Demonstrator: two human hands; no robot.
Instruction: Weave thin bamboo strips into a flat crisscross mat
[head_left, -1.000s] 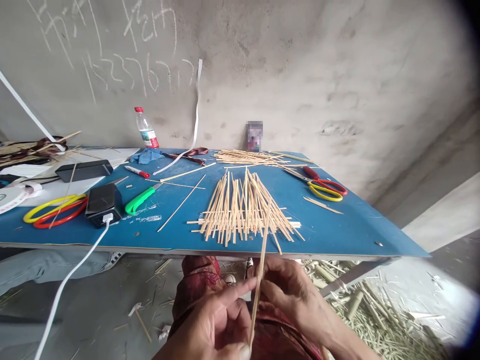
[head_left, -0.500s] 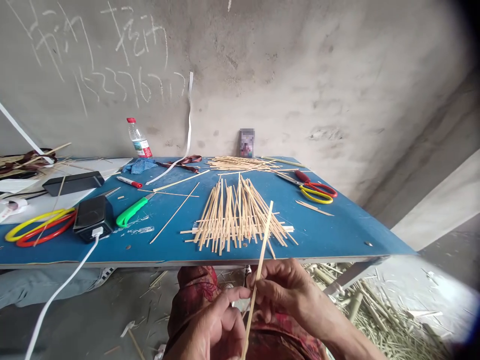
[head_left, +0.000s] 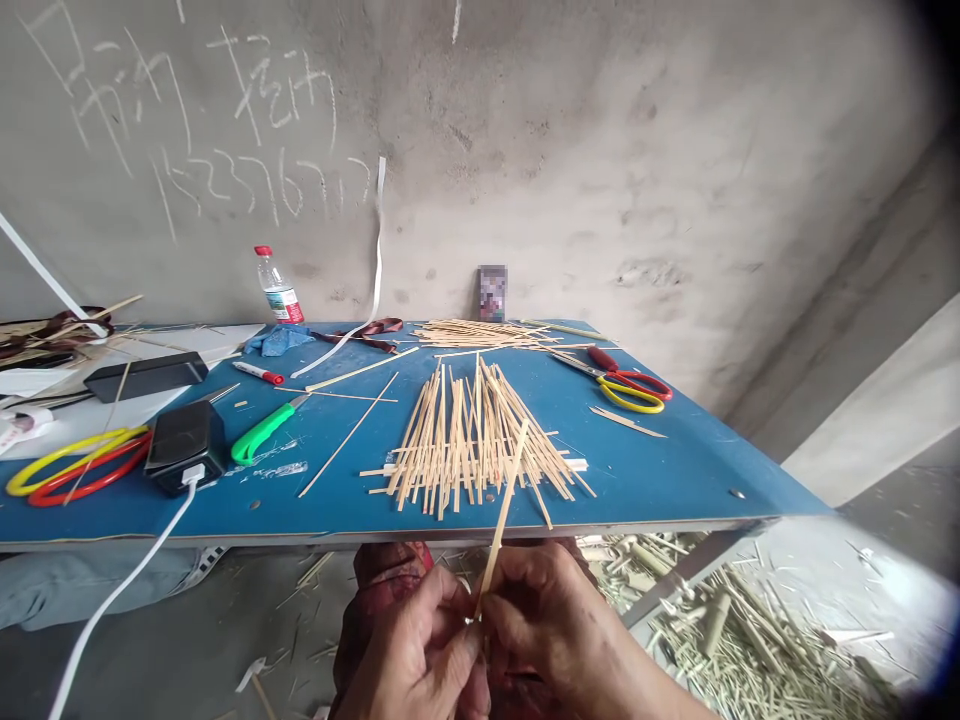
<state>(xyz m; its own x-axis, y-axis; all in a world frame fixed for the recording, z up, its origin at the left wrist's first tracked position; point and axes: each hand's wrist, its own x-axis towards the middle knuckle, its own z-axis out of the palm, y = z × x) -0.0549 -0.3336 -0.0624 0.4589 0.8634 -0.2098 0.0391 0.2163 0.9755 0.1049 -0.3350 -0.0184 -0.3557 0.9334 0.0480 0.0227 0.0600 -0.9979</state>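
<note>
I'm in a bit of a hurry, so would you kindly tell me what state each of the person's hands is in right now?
Left hand: closed, pinching the lower end of a thin bamboo strip.
Right hand: closed, pinching the same strip.

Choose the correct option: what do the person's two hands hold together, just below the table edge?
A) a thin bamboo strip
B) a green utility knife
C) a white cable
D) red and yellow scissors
A: the fingers of the left hand and the right hand pinch the lower end of a thin bamboo strip.
</note>
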